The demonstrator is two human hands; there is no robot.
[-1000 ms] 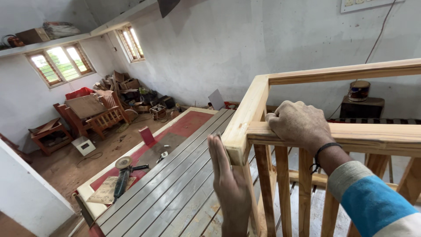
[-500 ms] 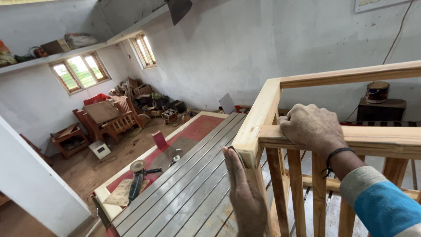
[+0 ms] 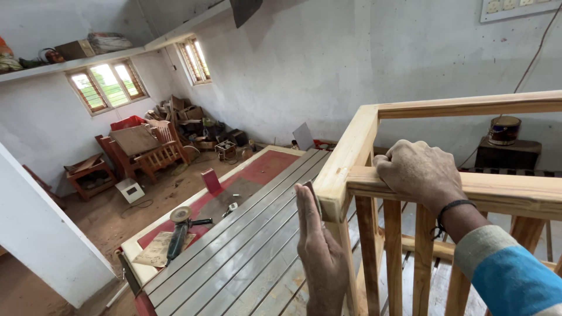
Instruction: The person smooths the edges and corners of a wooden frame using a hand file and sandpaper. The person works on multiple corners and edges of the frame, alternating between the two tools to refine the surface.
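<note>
Closest to me, the person's left hand (image 3: 319, 251) is standing on edge, fingers straight and together, not curled. It is pressing flat against the corner post of the wooden frame (image 3: 351, 146). A thin dark sheet (image 3: 314, 196) is showing at the fingertips between hand and wood; I cannot tell what it is made of.

Just beyond, the right hand (image 3: 418, 172) is lying over the frame's middle rail with its fingers clenched around the front edge, gripping the bare timber. A dark band is sitting on that wrist above a blue and grey sleeve. The frame is pale, unfinished wood with upright slats below the rail, and it is standing at the right end of the grey slatted table (image 3: 246, 246).

This looks to me like work on the corner post, one hand bracing and the other bearing on the wood. Any further stroke would call for the right-hand grip holding the frame steady and the flat palm staying square to the post.

Further along the table an angle grinder (image 3: 178, 231) is lying on a sheet of paper, with a red block (image 3: 211, 181) standing past it. Beyond, wooden chairs (image 3: 146, 149) are piled below the windows (image 3: 105, 85), and a paint tin (image 3: 503, 130) is sitting on a dark box by the far wall.
</note>
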